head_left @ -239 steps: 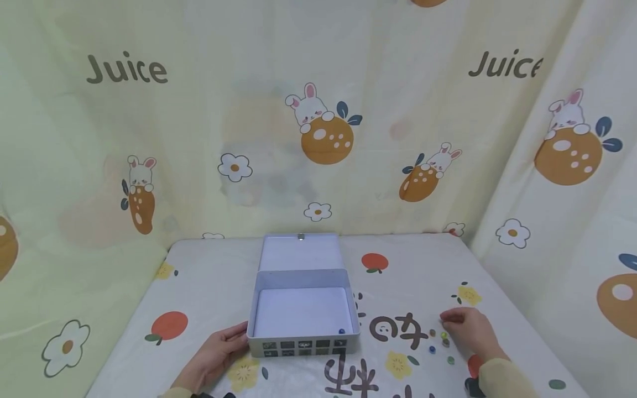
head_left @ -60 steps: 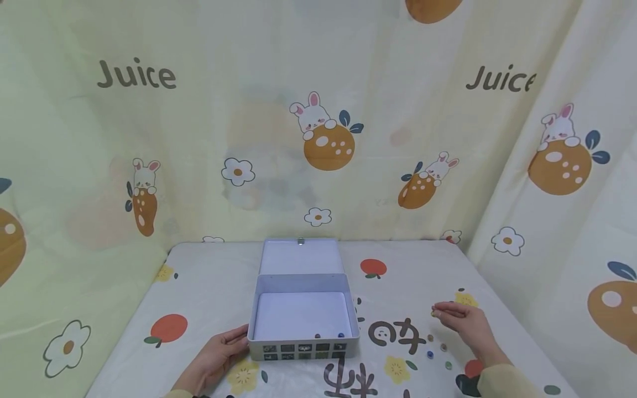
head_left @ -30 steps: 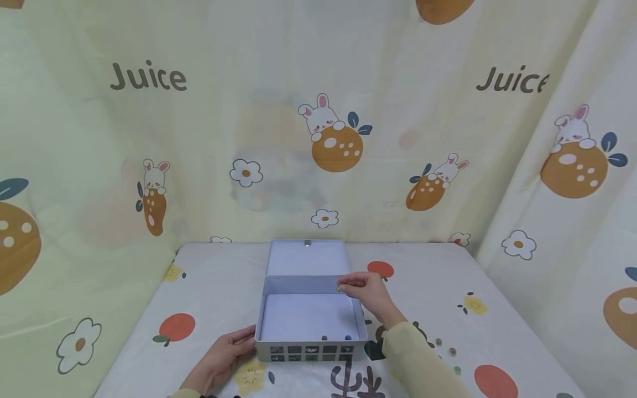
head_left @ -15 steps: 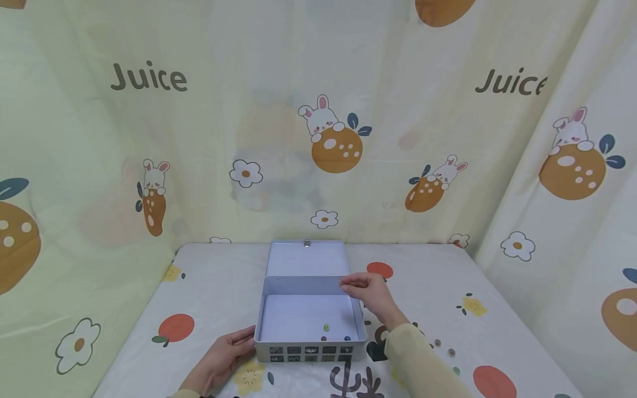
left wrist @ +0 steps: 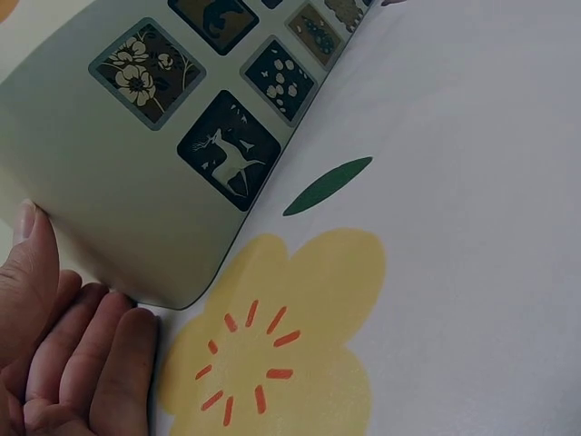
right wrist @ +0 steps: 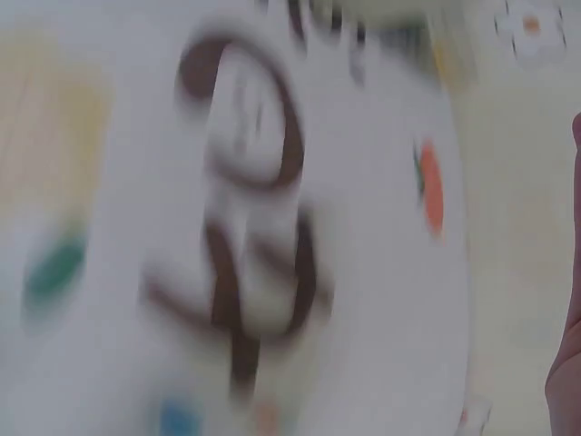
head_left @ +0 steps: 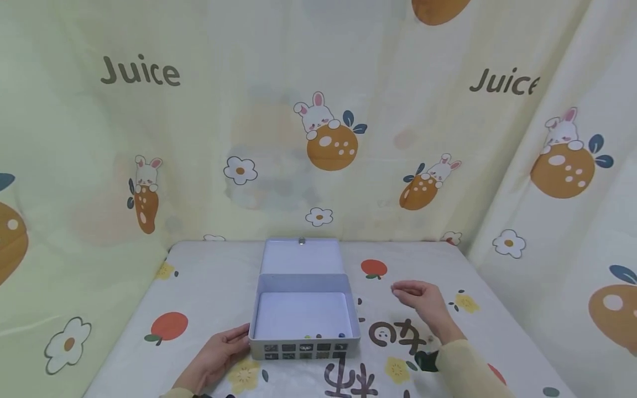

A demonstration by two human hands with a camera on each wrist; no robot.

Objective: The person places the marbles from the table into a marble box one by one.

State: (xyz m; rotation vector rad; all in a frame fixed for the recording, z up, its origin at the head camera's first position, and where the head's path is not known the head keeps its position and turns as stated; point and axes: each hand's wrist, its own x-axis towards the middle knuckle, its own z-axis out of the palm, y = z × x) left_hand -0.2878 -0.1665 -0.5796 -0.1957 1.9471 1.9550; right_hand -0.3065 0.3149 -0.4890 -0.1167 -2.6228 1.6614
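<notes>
A light metal box (head_left: 301,314) stands with its hinged lid (head_left: 301,257) folded back. Along its front inner edge lie a yellow-green marble (head_left: 307,336), a brown marble (head_left: 319,336) and a blue marble (head_left: 341,335). My left hand (head_left: 219,354) rests against the left side of the box; in the left wrist view the thumb (left wrist: 34,263) touches its wall and the other fingertips sit by the bottom corner. To the right of the box, above the cloth, my right hand (head_left: 425,301) holds nothing, its fingers nearly straight and close together.
Beyond the right forearm, a small round piece (head_left: 430,338) shows on the cloth; the sleeve hides the area behind it. The blurred right wrist view shows a blue spot (right wrist: 179,416) low down. A printed cloth (head_left: 214,287) covers the table, and a curtain hangs behind.
The right hand carried the yellow-green marble from the right to the box and let it go. The marble rolled to the front edge; the hand moved back right. The left hand stayed put.
</notes>
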